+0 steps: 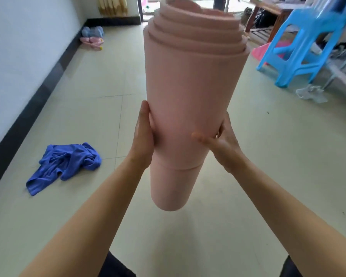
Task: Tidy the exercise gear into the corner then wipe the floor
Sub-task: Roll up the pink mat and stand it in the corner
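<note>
A rolled pink exercise mat stands upright in the air in front of me, its layers telescoped out at the top. My left hand presses flat against its left side. My right hand grips its right side, thumb across the front and fingers curled behind. The roll's lower end hangs above the tiled floor. A crumpled blue cloth lies on the floor to my left, near the wall.
A white wall with a dark skirting board runs along the left. Pink and blue slippers lie by the far wall. A blue plastic stool and a cluttered rack stand at right. A wooden table is at back right.
</note>
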{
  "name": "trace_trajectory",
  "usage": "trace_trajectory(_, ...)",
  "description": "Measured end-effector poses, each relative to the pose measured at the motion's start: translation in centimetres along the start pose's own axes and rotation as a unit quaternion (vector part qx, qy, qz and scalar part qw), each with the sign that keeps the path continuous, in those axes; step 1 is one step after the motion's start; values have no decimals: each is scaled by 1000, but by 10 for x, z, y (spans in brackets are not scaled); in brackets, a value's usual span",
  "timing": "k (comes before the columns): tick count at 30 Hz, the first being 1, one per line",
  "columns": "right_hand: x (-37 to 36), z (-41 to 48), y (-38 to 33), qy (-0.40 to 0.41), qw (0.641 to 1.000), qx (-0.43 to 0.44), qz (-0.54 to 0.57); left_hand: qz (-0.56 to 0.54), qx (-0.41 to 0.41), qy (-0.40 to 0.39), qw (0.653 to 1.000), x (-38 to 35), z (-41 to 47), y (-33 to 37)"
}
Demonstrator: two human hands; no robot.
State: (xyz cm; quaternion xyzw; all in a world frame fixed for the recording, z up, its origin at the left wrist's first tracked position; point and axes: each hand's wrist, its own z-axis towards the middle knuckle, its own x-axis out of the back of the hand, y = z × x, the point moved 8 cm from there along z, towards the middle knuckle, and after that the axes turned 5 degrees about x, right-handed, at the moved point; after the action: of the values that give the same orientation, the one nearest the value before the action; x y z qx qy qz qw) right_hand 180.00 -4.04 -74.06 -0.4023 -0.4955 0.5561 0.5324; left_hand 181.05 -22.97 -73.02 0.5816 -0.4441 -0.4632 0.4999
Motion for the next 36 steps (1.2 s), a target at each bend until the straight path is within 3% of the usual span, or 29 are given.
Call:
trace_trajectory(3,3,2,-3,2,998,-1,61,-26,-8,5,1000,0,-4,9)
trace_trajectory(6,2,11,-15,16,1000,-4,23,-63,-44,-19,997,0,-1,35)
trace_trajectory(8,-1,17,-27,24,1000,-13,-7,-81,-35,25,996,14,4,51)
trace_trajectory(12,-6,31,-48,16,998,-47,26,5,-17,53,998,27,4,64)
trace_trajectory(15,-14,29,-48,-33,996,-83,28,40,-4,59,997,32,-1,57)
trace_trajectory(21,-8,37,-69,-131,978,-115,-116,124,16,39,991,41,-6,62)
trace_trajectory(24,-10,35,-66,-133,965,-131,-183,142,20,38,989,44,-6,64)
trace_trajectory(28,-9,37,-58,-125,962,-151,-190,162,32,40,986,46,-4,59)
trace_trajectory(34,-1,21,-59,-195,914,-292,-202,282,163,86,941,54,-17,61)
trace_trajectory(36,-2,13,-71,-220,903,-318,-188,266,213,87,936,49,-35,67)
